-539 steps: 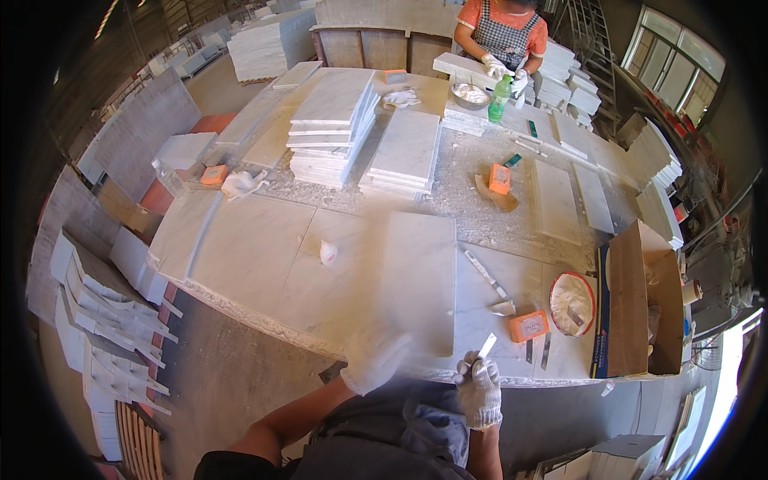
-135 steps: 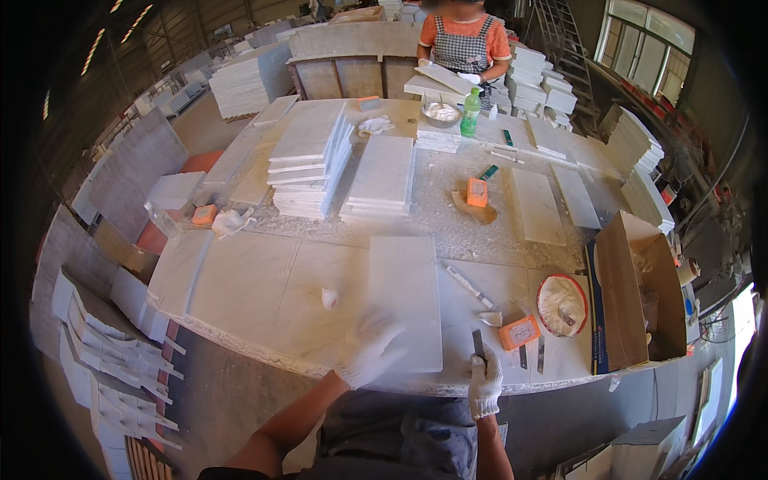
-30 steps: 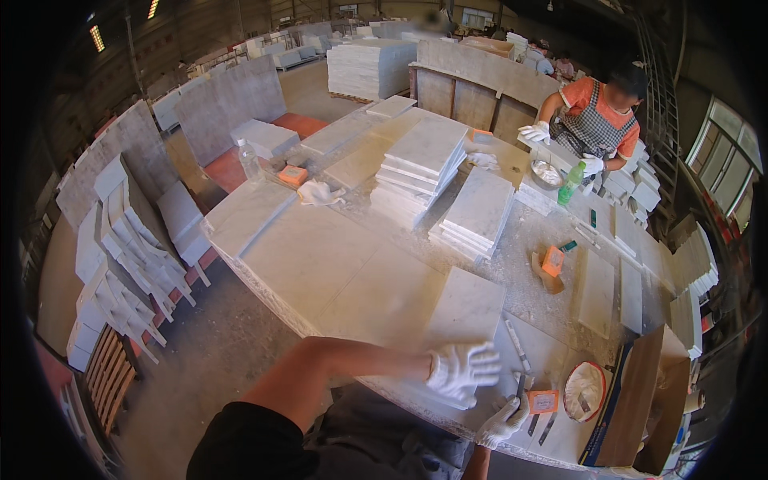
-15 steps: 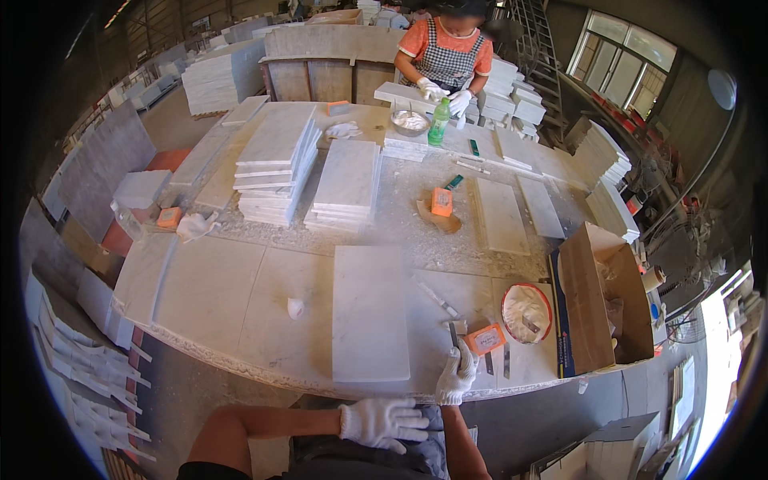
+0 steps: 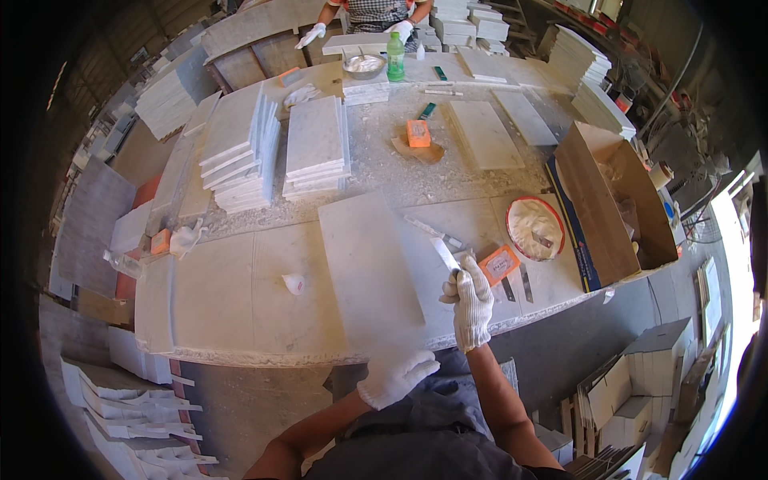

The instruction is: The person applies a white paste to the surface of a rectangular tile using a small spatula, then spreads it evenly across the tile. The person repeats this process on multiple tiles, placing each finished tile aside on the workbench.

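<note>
- The right hand [image 5: 472, 302], in a white knit glove, has its grip closed round the handle of a flat-bladed scraper [image 5: 445, 254]; the pale blade points up and away from the person, over the near right part of the surface [image 5: 232, 296].
- The blade tip lies just beside the right edge of a large pale stone slab [image 5: 368, 268], which lies flat on the surface, its near end close to the front rim.
- The left hand [image 5: 394, 374], also gloved in white, hangs below the front rim of the surface with fingers loosely spread, holding nothing and touching nothing that can be seen.
- Just right of the right hand sits a small orange block [image 5: 500, 263], and beyond it a round red-rimmed bowl [image 5: 534, 228] of white paste.
- An open cardboard box [image 5: 612, 200] stands at the right end of the surface.
- A small crumpled white wad [image 5: 294, 282] lies left of the slab.
- Farther back, two stacks of white tiles [image 5: 316, 148] stand side by side; behind them lie a second orange block [image 5: 418, 133] and single flat tiles.
- At the far end stands a green bottle [image 5: 395, 58], with another person's gloved hands [image 5: 314, 34] resting on a tile nearby.
- More tiles lean in rows on the floor at lower left [image 5: 128, 408].
</note>
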